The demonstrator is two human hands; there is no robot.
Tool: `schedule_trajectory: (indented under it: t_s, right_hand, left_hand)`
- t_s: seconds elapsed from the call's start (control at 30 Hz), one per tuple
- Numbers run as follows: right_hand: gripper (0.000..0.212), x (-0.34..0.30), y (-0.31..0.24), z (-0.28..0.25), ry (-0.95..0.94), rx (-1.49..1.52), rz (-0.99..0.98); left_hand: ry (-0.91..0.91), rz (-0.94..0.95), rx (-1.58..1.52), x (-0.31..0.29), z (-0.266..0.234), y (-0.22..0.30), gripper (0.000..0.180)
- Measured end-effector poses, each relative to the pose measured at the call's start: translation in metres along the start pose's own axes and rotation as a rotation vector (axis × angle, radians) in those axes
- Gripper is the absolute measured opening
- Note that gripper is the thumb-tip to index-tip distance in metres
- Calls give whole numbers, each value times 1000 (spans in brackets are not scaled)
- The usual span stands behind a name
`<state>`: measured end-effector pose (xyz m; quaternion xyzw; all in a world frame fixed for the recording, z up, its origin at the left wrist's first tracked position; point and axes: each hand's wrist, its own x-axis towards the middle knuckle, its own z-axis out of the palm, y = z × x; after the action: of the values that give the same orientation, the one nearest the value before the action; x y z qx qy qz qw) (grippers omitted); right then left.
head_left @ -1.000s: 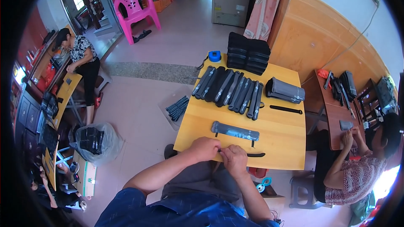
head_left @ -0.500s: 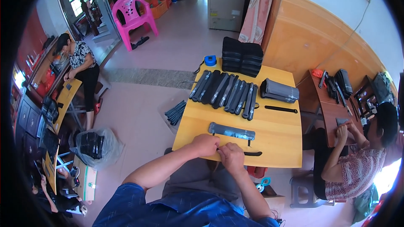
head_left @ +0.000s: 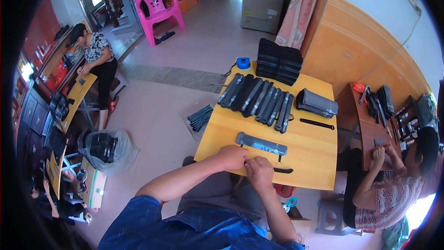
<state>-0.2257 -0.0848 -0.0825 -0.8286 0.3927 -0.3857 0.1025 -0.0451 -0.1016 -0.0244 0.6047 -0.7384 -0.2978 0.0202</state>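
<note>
At the near edge of the yellow table [head_left: 305, 171], my left hand [head_left: 233, 156] and my right hand [head_left: 260, 172] are closed close together on a thin black strap [head_left: 283, 170]. Its rounded end sticks out to the right of my right hand; the part between my fingers is mostly hidden. Just beyond my hands lies a long grey bundle [head_left: 262, 144] with a shiny, plastic-like face and dark strap ends poking out below it. Farther back, several similar dark rolled bundles [head_left: 256, 102] lie side by side. Another black strap [head_left: 317, 123] rests flat to the right.
Black folded pieces [head_left: 279, 60] are stacked at the back beside a blue tape measure [head_left: 243, 63]. A grey stack [head_left: 317, 103] sits at the right. Dark strips [head_left: 200, 118] lie low on the left. One person [head_left: 391, 185] works at a brown table; another [head_left: 97, 60] sits far left.
The whole view has shifted, so the table appears farther right. Both my hands stay closed on the strap, near the same table edge.
</note>
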Motion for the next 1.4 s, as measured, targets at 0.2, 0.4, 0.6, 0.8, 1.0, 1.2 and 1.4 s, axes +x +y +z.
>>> schedule_trajectory:
  t_s: [0.2,0.4,0.6,0.8,1.0,1.2,1.4]
  right_hand:
    - [10,-4,0,-8,-27,5,-7]
    - [11,-5,-3,0,-70,-20,2]
    - [11,-4,1,-4,-83,-56,10]
    - [14,1,-28,-26,202,-128,-177]
    - [27,-53,-40,-8,98,941,755]
    - [33,-61,-40,0,243,1261,884]
    - [36,-71,-34,-1,221,1155,763]
  left_hand:
    - [29,56,-55,8,24,-6,14]
    - [155,47,-14,-14,22,3,15]
    - [102,22,13,-8,13,8,21]
    - [371,136,-163,-29,34,-2,8]
    - [556,303,-229,-45,43,24,14]
    - [563,363,-289,-51,57,27,16]
    - [519,397,-421,-51,56,24,13]
